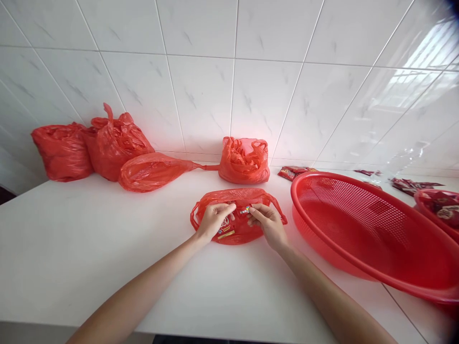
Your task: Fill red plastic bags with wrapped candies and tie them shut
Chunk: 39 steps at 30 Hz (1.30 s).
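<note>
My left hand (212, 220) and right hand (267, 223) pinch one thin, crinkled red plastic bag (236, 234) on the smooth white worktop (89, 248). I note four stuffed bags (245, 161) along the tiled wall and a perforated red basket (369, 229) just right.

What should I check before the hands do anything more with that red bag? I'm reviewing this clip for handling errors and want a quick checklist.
1. Both hands on the bag: ok. The left hand and the right hand pinch the small red bag at its top.
2. Bag supported: ok, it rests on the white counter.
3. Bag contents secure: cannot tell; printed packets show through the plastic, but the opening is hidden by fingers.
4. Basket clearance: ok, the red basket sits to the right, apart from the bag.
5. Other bags out of the way: ok, the tied red bags lie back by the wall.
</note>
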Each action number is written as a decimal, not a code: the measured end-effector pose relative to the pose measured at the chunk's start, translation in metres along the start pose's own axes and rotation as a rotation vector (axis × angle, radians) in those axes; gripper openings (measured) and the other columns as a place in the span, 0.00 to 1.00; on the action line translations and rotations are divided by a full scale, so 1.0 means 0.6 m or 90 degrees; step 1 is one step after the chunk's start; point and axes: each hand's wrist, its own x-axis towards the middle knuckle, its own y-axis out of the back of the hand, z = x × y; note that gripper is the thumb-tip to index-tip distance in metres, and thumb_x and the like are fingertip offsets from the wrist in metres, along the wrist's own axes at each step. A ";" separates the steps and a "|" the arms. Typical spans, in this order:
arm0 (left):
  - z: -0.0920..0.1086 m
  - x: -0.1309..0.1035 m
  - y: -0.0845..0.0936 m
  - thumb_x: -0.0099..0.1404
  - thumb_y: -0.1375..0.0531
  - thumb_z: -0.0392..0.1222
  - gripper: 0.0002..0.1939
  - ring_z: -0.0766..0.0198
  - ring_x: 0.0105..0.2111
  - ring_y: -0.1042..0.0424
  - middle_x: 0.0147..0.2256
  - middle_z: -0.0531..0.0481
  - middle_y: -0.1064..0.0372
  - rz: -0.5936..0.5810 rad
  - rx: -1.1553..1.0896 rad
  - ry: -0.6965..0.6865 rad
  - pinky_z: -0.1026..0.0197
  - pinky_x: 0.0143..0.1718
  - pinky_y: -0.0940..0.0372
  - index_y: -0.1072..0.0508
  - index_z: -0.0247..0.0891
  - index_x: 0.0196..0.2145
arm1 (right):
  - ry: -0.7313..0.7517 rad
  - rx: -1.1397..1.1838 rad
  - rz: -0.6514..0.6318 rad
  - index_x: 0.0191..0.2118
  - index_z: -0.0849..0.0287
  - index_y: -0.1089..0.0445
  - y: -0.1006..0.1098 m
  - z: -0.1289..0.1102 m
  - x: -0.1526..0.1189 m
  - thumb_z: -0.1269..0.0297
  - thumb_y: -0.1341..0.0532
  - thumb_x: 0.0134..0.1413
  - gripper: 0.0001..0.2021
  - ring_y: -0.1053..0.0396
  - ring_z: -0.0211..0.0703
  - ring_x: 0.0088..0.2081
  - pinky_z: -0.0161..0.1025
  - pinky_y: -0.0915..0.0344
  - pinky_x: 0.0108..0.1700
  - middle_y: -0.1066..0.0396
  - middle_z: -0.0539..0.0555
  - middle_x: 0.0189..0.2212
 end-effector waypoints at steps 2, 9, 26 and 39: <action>-0.001 0.007 0.008 0.63 0.41 0.51 0.17 0.61 0.32 0.29 0.24 0.50 0.27 0.064 -0.038 0.019 0.61 0.37 0.37 0.21 0.37 0.28 | 0.007 -0.021 0.024 0.36 0.57 0.24 0.001 0.003 0.002 0.53 0.30 0.50 0.13 0.28 0.37 0.26 0.38 0.30 0.34 0.25 0.49 0.28; 0.000 0.012 0.014 0.52 0.42 0.39 0.12 0.66 0.26 0.34 0.26 0.54 0.30 0.100 -0.162 0.094 0.65 0.28 0.40 0.23 0.36 0.34 | 0.016 -0.192 -0.034 0.48 0.56 0.24 -0.009 -0.004 -0.006 0.48 0.34 0.53 0.21 0.24 0.49 0.40 0.45 0.29 0.45 0.21 0.56 0.40; 0.008 -0.010 -0.003 0.56 0.30 0.46 0.23 0.54 0.45 0.24 0.44 0.44 0.24 -0.001 -0.106 0.041 0.54 0.44 0.27 0.27 0.36 0.48 | 0.026 -0.049 -0.048 0.34 0.58 0.27 -0.006 -0.010 -0.007 0.52 0.33 0.54 0.13 0.30 0.37 0.25 0.37 0.32 0.31 0.30 0.47 0.24; -0.003 -0.011 -0.004 0.55 0.29 0.46 0.29 0.56 0.38 0.22 0.40 0.45 0.22 -0.021 -0.098 -0.009 0.55 0.41 0.26 0.29 0.37 0.52 | -0.001 0.008 -0.097 0.34 0.58 0.25 -0.006 -0.007 -0.008 0.57 0.28 0.49 0.12 0.27 0.39 0.27 0.38 0.30 0.34 0.24 0.50 0.29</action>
